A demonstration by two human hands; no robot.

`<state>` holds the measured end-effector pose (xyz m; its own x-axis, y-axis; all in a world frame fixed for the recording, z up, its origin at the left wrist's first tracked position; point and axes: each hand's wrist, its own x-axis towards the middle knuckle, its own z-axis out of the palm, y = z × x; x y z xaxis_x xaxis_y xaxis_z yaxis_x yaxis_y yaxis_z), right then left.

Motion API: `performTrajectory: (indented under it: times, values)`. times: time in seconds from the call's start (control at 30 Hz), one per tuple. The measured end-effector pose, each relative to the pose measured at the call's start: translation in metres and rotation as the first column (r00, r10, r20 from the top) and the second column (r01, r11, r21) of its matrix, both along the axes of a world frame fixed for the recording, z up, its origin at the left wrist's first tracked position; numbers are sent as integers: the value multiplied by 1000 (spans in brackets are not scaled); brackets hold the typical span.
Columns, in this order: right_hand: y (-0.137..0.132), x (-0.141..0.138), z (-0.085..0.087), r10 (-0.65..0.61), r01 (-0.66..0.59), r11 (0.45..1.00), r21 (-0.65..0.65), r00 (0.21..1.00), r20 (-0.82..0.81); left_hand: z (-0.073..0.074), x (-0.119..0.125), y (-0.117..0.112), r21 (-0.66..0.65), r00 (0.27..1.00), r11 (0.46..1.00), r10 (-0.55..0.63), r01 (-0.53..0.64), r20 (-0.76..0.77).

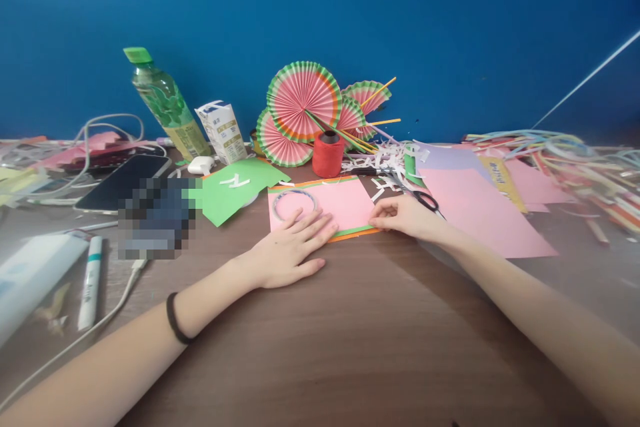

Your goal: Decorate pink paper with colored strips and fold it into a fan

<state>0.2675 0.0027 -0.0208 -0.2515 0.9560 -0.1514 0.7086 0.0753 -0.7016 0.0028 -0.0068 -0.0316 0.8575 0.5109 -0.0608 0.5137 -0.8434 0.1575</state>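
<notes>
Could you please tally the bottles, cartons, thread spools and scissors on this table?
Bottle: 1
Carton: 1
Thread spool: 1
Scissors: 1
Total: 4

Card (345, 203): pink face, orange and green edge strips. Green sheet (235, 197): plain, with white scraps. Fans (303, 100): pleated pink, rims banded orange, white, green. Spool (327, 157): red, black core. Bottle (165, 103): green cap, green-yellow label. Carton (223, 130): white. Wall (450, 27): flat blue. Tabletop (350, 347): brown wood grain. Scissors (426, 200): black handles. Wristband (173, 320), phone (123, 181): black. Pink sheet (475, 213): plain. Lilac sheet (450, 157): plain. Strips (575, 160): mixed pastels.
</notes>
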Motion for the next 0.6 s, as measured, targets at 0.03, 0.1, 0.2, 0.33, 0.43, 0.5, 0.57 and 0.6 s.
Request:
performTrajectory:
  times: [0.03,0.1,0.2,0.33,0.43,0.5,0.57,0.6]
  values:
    - [0,0,0,1,-1,1000,1,1000,2,0,0,0,-3,1000,1000,-2,2,-1]
    - [0,0,0,4,-4,1000,2,1000,6,1,0,0,-5,1000,1000,-1,1,2]
    - [0,-1,0,4,-4,1000,11,1000,12,0,0,0,-2,1000,1000,0,1,13]
    - [-1,-2,1,-5,5,1000,24,1000,17,0,0,1,6,1000,1000,-2,2,5]
    - [-1,-2,0,-12,11,999,32,1000,19,0,0,0,8,1000,1000,0,0,-11]
    - [-1,-2,-1,-12,11,999,34,1000,25,0,0,0,4,1000,1000,5,-5,-15]
    - [-1,-3,-2,-14,12,999,40,999,39,1,1,0,3,1000,1000,7,-7,-12]
    - [-1,-3,-2,-15,13,999,47,999,45,1,1,0,4,1000,1000,7,-7,-11]
